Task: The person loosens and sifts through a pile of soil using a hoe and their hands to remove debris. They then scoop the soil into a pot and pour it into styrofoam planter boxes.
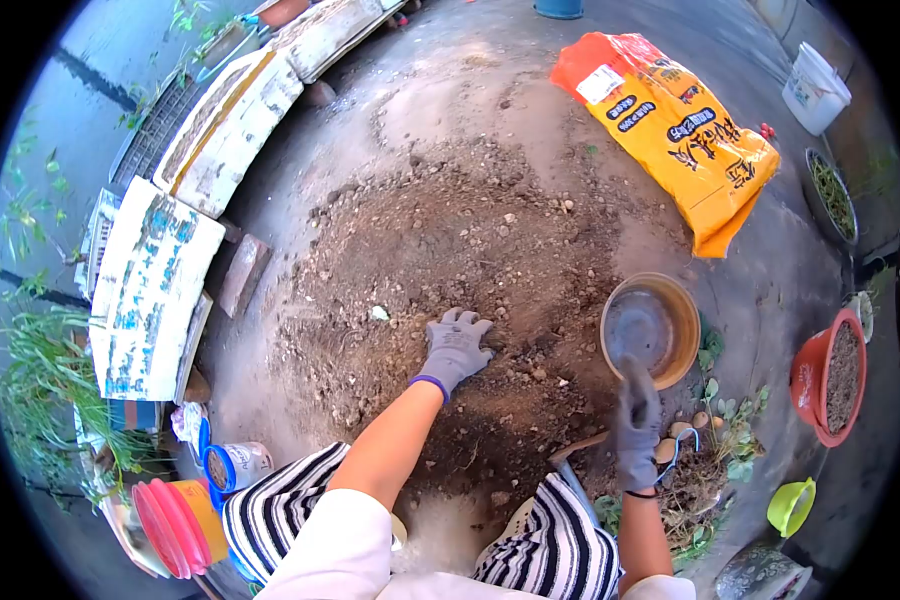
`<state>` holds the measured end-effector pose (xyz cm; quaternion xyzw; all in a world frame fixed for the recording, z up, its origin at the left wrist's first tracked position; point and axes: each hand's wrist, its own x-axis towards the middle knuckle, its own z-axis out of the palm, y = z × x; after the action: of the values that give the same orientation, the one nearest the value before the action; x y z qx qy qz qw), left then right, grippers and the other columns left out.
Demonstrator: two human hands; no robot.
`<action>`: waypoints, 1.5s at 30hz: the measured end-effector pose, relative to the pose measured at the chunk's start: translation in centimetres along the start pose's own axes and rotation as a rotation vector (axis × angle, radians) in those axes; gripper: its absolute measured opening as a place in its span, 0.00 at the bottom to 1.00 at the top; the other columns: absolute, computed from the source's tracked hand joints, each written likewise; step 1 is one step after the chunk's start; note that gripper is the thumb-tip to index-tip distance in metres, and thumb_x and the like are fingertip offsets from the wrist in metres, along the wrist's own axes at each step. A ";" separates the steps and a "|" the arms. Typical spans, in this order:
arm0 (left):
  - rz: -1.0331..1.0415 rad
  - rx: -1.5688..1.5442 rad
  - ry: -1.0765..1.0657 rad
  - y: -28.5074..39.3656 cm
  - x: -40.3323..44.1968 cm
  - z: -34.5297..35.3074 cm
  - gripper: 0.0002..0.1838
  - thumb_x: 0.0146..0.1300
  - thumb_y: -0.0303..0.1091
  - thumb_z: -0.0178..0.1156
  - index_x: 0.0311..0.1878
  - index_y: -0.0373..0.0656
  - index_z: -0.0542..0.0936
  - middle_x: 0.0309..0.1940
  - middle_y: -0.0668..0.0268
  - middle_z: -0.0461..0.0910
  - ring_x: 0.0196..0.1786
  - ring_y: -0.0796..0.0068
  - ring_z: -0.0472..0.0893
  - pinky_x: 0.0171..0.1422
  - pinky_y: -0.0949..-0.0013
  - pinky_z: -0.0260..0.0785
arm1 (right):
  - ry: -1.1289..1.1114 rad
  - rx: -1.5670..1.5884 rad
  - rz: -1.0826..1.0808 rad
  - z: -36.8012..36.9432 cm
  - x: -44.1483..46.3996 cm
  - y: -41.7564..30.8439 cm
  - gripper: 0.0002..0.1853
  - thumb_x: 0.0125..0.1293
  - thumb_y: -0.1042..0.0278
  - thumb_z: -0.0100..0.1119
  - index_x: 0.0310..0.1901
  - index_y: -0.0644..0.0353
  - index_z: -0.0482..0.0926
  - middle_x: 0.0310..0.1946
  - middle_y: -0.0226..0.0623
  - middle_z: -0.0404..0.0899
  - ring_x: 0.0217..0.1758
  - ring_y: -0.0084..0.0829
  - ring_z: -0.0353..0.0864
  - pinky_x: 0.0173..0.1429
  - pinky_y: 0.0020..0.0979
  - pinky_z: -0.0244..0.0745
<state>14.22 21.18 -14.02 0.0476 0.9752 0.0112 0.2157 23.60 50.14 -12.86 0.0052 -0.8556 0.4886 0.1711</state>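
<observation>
My left hand [455,350], in a grey glove with a purple cuff, rests on the loose brown soil [410,250] with its fingers spread and nothing seen in them. At the right, my right hand [638,425], also gloved in grey, is blurred and reaches up to the near rim of a round tan pot [682,372]. Its finger shape and any grip on the rim cannot be made out. The pot looks empty inside. Just left of my right wrist lies a tool with a wooden handle [582,443], partly hidden by my knee.
An orange and yellow bag [685,140] lies at the upper right. A red pot of soil [820,378] and a green bowl [791,506] stand at the right. Uprooted plants [698,490] lie beside my right wrist. White foam planters [155,290] line the left.
</observation>
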 end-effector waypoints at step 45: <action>-0.333 -2.106 -0.279 -11.0 -5.4 1.2 0.55 0.52 0.43 0.72 0.71 0.42 0.42 0.61 0.61 0.68 0.63 0.68 0.68 0.66 0.68 0.61 | -0.542 0.428 0.679 23.7 2.6 -7.3 0.39 0.67 0.41 0.48 0.70 0.60 0.55 0.69 0.40 0.59 0.72 0.33 0.56 0.72 0.33 0.50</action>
<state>18.60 9.71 -13.29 -0.2945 0.4362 0.8106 0.2566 15.57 26.90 -17.03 -0.1120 -0.7030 0.6628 -0.2322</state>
